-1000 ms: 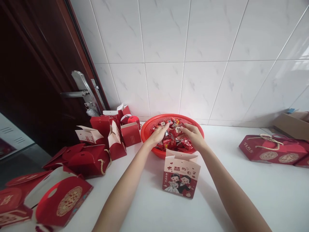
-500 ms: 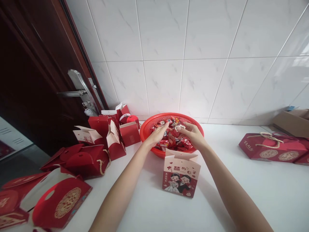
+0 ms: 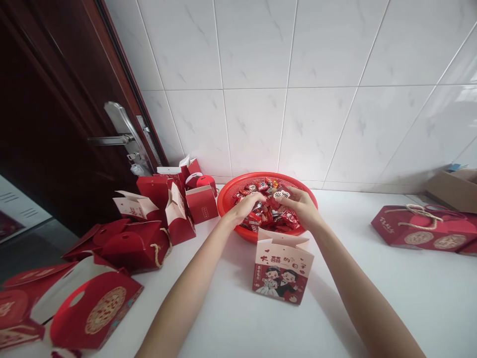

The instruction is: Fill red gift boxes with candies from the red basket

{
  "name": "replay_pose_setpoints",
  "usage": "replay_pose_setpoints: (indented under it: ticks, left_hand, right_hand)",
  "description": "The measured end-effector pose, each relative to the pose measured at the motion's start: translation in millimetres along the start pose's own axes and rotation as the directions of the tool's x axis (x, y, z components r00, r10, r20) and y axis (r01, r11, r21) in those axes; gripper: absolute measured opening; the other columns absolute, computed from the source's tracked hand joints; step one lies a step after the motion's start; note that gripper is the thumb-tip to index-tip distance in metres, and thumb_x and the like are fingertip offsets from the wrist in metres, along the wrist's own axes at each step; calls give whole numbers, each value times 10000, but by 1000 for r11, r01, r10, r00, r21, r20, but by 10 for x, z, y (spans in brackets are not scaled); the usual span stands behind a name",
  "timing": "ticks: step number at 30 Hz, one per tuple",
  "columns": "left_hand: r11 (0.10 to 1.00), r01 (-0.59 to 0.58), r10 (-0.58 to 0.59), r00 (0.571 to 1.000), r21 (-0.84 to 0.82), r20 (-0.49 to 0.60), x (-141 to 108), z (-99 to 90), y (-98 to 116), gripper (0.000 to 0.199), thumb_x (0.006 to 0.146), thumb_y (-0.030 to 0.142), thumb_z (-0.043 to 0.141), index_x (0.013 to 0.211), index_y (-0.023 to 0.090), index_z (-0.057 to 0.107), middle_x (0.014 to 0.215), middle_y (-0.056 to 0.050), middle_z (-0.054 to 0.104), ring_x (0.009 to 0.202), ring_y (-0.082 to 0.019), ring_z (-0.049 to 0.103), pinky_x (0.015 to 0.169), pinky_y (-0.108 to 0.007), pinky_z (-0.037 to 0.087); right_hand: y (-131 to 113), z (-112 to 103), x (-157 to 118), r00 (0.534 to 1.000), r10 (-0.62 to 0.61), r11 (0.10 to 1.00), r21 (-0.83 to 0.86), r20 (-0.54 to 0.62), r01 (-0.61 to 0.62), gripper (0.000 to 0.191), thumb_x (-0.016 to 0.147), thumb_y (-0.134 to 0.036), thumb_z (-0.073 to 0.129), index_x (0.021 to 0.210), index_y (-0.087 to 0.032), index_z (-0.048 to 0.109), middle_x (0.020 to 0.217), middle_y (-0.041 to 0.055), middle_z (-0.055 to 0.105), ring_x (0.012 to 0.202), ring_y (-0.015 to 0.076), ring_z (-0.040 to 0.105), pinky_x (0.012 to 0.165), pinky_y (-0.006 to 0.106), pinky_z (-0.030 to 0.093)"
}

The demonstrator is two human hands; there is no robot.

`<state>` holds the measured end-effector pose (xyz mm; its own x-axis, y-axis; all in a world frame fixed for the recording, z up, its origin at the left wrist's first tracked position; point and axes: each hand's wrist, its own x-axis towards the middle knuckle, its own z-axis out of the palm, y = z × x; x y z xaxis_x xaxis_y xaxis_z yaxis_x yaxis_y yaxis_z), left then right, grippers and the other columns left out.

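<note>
1. At the centre of the frame, a red basket of wrapped candies sits on the white table.
2. In its left part, the left hand is loosely curled, fingers down among the candies; whether it grips any, I cannot tell.
3. In its right part, the right hand is nearly closed, pinching a pale-labelled packet.
4. Below centre, an open-topped box stands upright before the basket.
5. At far right lies a rope-handled box.
</note>
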<state>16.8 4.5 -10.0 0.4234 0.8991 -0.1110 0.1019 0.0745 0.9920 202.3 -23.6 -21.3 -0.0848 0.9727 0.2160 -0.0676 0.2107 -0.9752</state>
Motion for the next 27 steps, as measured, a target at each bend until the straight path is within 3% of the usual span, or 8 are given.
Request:
replay_pose_setpoints:
  ticks: [2,5,8,13,18,22,24,27]
  left_hand:
    - [997,-35,37,999,63,-30,36,-15,-43,58,663,186,585,677,192,641,682,-19,684,648,-182,641,604,-268,477]
    - [988,-69,81,993,135,-86,81,-29,-92,196,611,101,521,694,182,679,752,-19,701,760,-174,644,715,-258,486]
    - [983,-75,90,993,165,-82,83,-28,-93,248,617,96,508,747,177,703,793,-21,714,795,-179,650,762,-274,488]
    - [971,-185,188,982,153,-7,3,1,-27,253,721,231,623,941,190,742,908,-34,752,961,-231,672,823,-298,505]
    - [931,-324,319,946,172,53,-30,16,-23,300,771,446,720,850,157,741,901,-82,759,904,-240,681,817,-315,505]
    - [925,-353,372,916,141,-150,-7,-9,-39,366,760,525,731,794,161,717,852,-74,741,868,-226,669,785,-308,515]
    - [946,-315,324,906,79,-273,0,-25,-39,377,757,539,729,782,163,706,853,-73,736,862,-218,667,750,-296,523]
    - [961,-275,272,918,32,-288,4,-39,-43,370,746,527,746,764,159,707,841,-71,729,840,-206,664,705,-278,524]
  right_hand:
    - [12,-1,10,1000,-11,1000,5,-27,11,465,663,-465,853,1013,-196,708,908,59,746,780,233,687,731,394,593]
    - [33,-9,24,995,-54,999,-5,-78,54,399,649,-482,853,871,-207,668,764,23,699,698,209,662,694,383,596]
    - [35,-14,26,995,-73,997,-5,-66,73,407,651,-482,857,872,-203,658,826,32,707,760,213,675,693,365,601]
    - [-8,11,-5,996,-65,998,-11,54,66,467,656,-470,869,999,-201,702,1026,67,731,868,230,690,729,374,627]
    - [-14,29,-18,984,-77,995,-49,160,86,422,691,-408,859,1034,-224,696,1044,42,716,862,216,697,746,377,631]
    - [11,-90,36,988,-84,981,-164,132,105,407,760,-388,780,1104,-223,639,983,52,730,896,243,713,807,414,600]
    - [22,-193,73,995,-92,892,-441,38,99,340,813,-335,697,1125,-217,632,1009,78,738,930,256,707,813,408,576]
    - [45,-319,109,1000,-8,529,-848,15,17,313,772,-239,673,1085,-227,676,1013,89,748,917,282,696,756,380,527]
